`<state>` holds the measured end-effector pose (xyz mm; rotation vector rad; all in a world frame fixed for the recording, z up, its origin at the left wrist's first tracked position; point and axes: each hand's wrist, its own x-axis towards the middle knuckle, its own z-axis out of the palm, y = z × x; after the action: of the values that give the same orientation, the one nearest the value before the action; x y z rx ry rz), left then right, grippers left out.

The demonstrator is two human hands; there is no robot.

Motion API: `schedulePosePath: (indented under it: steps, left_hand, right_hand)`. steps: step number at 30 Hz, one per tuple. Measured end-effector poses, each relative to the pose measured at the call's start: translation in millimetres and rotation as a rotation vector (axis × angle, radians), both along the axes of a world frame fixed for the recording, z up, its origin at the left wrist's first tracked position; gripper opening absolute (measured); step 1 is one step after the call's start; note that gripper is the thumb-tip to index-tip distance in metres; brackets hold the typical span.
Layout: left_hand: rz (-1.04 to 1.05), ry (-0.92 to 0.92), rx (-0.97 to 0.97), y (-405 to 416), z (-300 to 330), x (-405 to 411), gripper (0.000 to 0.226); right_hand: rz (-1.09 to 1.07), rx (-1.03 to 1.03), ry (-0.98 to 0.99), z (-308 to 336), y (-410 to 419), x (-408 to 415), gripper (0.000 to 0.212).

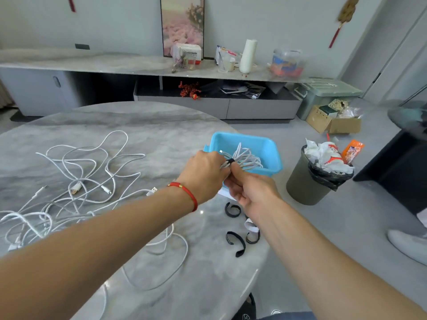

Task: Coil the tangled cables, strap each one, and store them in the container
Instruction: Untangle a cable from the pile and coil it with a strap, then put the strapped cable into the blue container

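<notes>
Both your hands are clamped on one coiled white cable (pixel 245 158), held just over the near-left rim of the blue container (pixel 275 155): your left hand (pixel 203 174) has fingers curled round the bundle's gathered end, and your right hand (pixel 251 190) pinches it from the near side, thumb right at the black strap (pixel 230 160) that cinches the loops at the middle. Loops fan out to the right of the strap, over the container's interior; can't tell whether they touch its floor. Container is a smooth, glossy plastic tub, rectangular with rounded corners, sitting at the far-right edge of the round table (pixel 138 125), whose top is polished grey marble-look with soft veining and specular highlights. Left of your arms, the tangled cables (pixel 87 181) sprawl across the table: thin white cords in loose overlapping loops, some with a braided look, several with white or metal-tipped plugs showing. Near right, just beside your right forearm, spare straps (pixel 233 210) lie on the table: flat black bands curled into open C and ring shapes, matte finish, one with small white print. A small white paper scrap sits among them. A red cord bracelet (pixel 184 191) with small gold beads sits on your left wrist. Off the table to the right, a dark round bin (pixel 307 188) with a black liner stands on the floor, stuffed with crumpled white paper and an orange wrapper.
</notes>
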<state>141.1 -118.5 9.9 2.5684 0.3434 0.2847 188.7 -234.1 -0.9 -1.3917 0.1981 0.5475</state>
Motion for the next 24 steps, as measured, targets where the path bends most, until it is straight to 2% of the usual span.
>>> schedulePosePath:
  steps: [3, 5, 8, 11, 13, 15, 19, 24]
  left_hand:
    - [-0.055, -0.002, 0.103, 0, 16, 39, 0.022]
    - [-0.072, -0.014, 0.155, 0, 21, 65, 0.015]
    - [-0.064, -0.022, 0.233, 2, 17, 104, 0.022]
    - [-0.097, 0.015, 0.309, 5, 4, 137, 0.03]
    - [-0.159, 0.083, 0.411, 4, -8, 149, 0.041]
    - [-0.172, 0.084, 0.523, 4, -21, 152, 0.038]
    - [-0.199, 0.035, 0.602, 8, -30, 158, 0.042]
    - [-0.277, 0.093, 0.703, 10, -23, 173, 0.043]
  right_hand:
    - [-0.008, 0.078, 0.068, 10, -8, 22, 0.015]
    - [-0.047, 0.039, 0.039, 15, -17, 36, 0.013]
    - [-0.197, -0.079, -0.073, 16, -30, 53, 0.005]
    - [-0.26, -0.184, -0.209, 10, -41, 62, 0.015]
    - [-0.257, -0.231, -0.262, 5, -46, 65, 0.018]
    - [-0.239, -0.268, -0.298, 2, -50, 66, 0.017]
    - [-0.199, -0.337, -0.324, 0, -54, 67, 0.017]
    - [-0.147, -0.388, -0.391, -2, -49, 64, 0.018]
